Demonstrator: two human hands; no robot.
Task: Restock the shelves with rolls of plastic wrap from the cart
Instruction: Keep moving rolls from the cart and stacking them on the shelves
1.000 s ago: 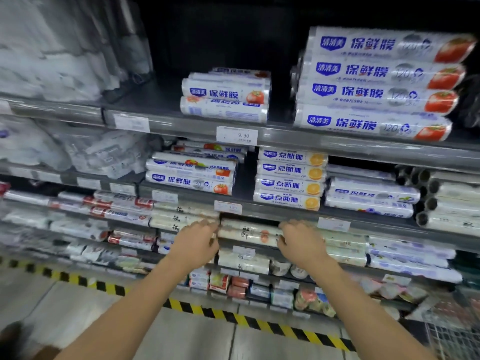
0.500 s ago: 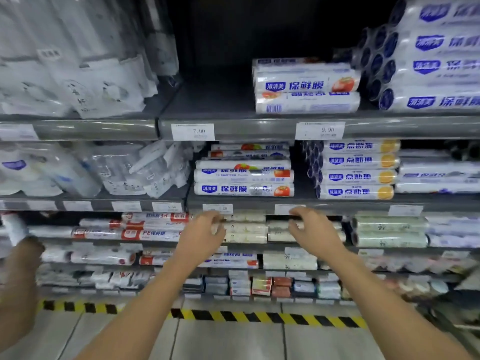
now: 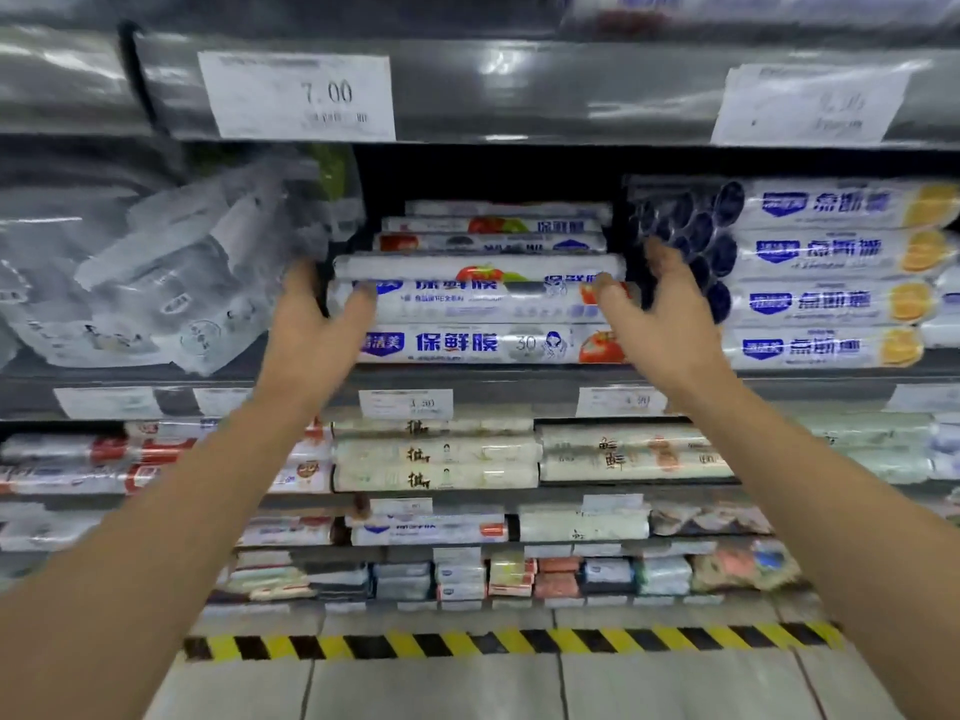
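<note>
Left hand: fingers apart at left end of tomato-print plastic wrap roll, thumb on its front.
Right hand: fingers spread, thumb at right end.
Roll: mid-stack on shelf, beside orange-print rolls.

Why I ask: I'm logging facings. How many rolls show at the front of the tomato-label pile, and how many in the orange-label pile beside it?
Tomato-label rolls, front pile: 3
Orange-label rolls: 4
Total: 7
</note>
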